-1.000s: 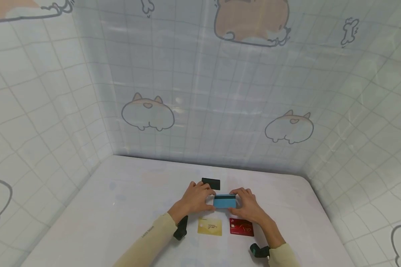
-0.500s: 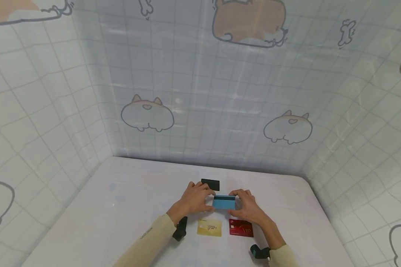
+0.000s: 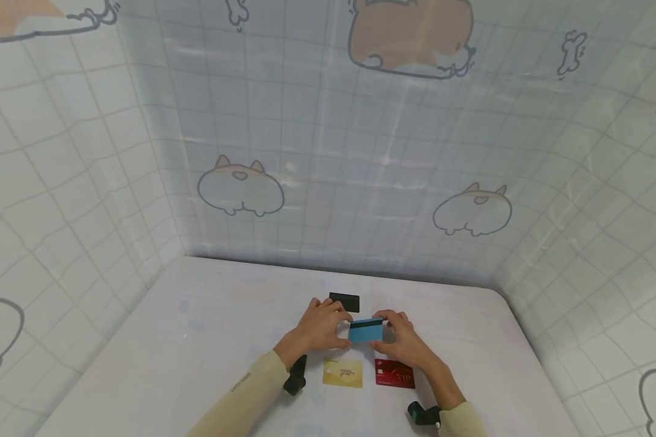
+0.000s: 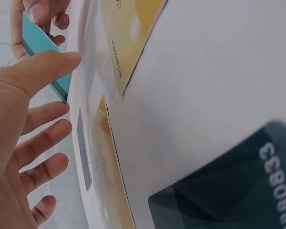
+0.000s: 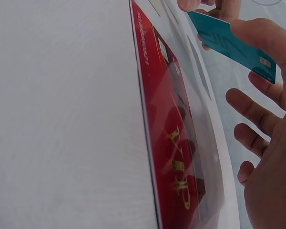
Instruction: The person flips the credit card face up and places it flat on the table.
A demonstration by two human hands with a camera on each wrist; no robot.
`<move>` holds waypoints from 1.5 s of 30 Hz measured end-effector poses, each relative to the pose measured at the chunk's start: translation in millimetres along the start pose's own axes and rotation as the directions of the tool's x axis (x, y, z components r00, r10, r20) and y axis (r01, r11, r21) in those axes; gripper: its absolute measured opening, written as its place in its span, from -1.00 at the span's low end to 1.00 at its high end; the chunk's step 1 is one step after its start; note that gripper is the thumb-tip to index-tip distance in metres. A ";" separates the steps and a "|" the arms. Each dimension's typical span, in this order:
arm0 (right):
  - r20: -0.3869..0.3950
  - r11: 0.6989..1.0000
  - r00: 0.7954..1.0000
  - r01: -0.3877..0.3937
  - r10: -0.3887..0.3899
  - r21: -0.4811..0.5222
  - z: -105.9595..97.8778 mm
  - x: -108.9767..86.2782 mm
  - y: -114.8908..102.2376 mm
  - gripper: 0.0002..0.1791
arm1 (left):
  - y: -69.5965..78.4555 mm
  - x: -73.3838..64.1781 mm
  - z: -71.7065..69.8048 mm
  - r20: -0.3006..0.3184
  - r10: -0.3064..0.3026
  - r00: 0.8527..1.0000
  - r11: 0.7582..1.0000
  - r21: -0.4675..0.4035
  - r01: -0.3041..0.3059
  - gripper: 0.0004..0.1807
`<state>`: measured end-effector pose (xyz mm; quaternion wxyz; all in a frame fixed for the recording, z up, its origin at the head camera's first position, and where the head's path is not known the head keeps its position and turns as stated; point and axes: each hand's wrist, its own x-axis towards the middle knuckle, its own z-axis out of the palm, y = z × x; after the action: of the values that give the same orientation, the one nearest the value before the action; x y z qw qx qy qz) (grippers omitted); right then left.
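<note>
A blue card (image 3: 366, 334) with a dark stripe is held up between both hands, its striped face toward the head camera. My left hand (image 3: 321, 325) pinches its left end between thumb and index finger. The right hand (image 3: 406, 337) pinches the other end. In the right wrist view, the card's other face (image 5: 224, 40) shows a chip near the right thumb. Below the hands lie a yellow card (image 3: 342, 373) and a red VIP card (image 3: 395, 373). A black card (image 3: 345, 301) lies behind the left fingers, partly covered by them.
Black wrist cameras (image 3: 295, 375) sit at both wrists. The left wrist view shows a dark numbered card (image 4: 229, 186) and gold cards (image 4: 128, 43) on the white tabletop (image 3: 224, 303). A patterned curtain (image 3: 328, 152) stands behind and at both sides.
The blue card has tilted slightly, its right end a little higher. The right hand has shifted slightly left. The left hand and the cards on the table stay put.
</note>
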<state>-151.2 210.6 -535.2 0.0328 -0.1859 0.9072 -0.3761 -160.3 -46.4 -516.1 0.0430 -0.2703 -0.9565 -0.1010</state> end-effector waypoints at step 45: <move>0.067 0.981 0.990 0.114 -0.125 0.155 -7.1 31.9 7.9 -0.37 | -4.1 22.2 -2.6 0.027 -0.023 0.999 0.999 -0.044 0.024 -0.41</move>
<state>-184.8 208.9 -533.0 0.0587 -0.2513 0.8614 -0.4375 -181.3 -39.1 -511.2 0.0231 -0.2611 -0.9577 -0.1189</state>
